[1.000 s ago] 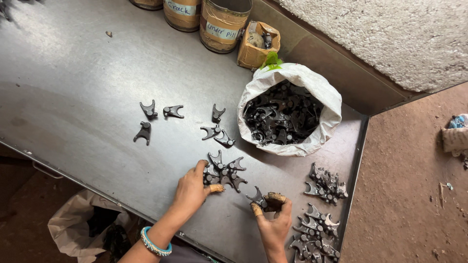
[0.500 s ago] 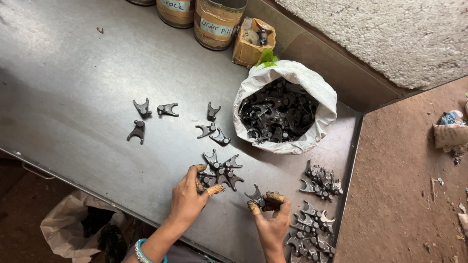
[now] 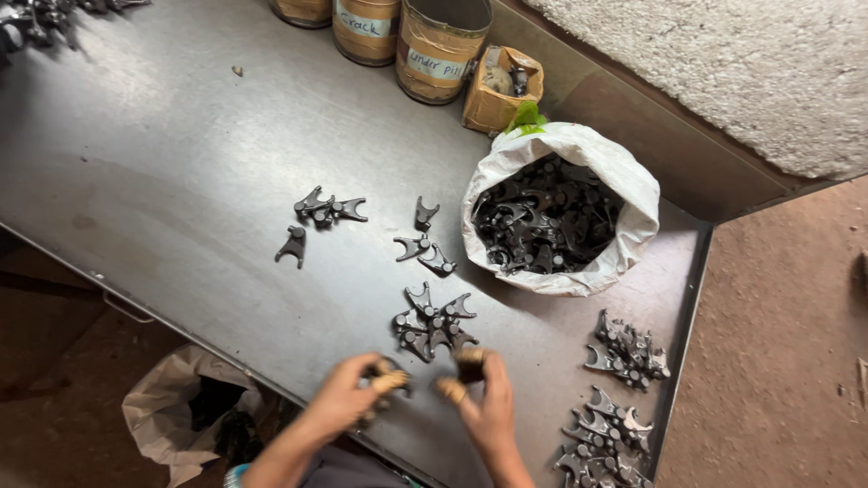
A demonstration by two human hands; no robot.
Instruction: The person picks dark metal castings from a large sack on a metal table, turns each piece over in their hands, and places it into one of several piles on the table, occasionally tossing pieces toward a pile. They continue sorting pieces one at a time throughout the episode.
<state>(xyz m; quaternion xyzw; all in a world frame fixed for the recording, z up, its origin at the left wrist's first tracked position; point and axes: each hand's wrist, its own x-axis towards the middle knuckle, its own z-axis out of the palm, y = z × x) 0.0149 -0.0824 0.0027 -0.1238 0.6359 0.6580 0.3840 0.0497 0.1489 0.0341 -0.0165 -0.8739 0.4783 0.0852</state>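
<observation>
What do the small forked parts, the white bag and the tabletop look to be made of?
Forked parts: probably cast or forged metal, dark grey and matte, with dull highlights on the edges.
White bag: likely woven plastic sacking; the rolled rim crumples softly.
Tabletop: sheet metal, seemingly steel, with a smooth grey sheen and folded edge.

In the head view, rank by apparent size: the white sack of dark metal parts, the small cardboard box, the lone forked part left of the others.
1. White sack of dark metal parts
2. Small cardboard box
3. Lone forked metal part

The box lies farther from the camera, yet the order looks clear.
</observation>
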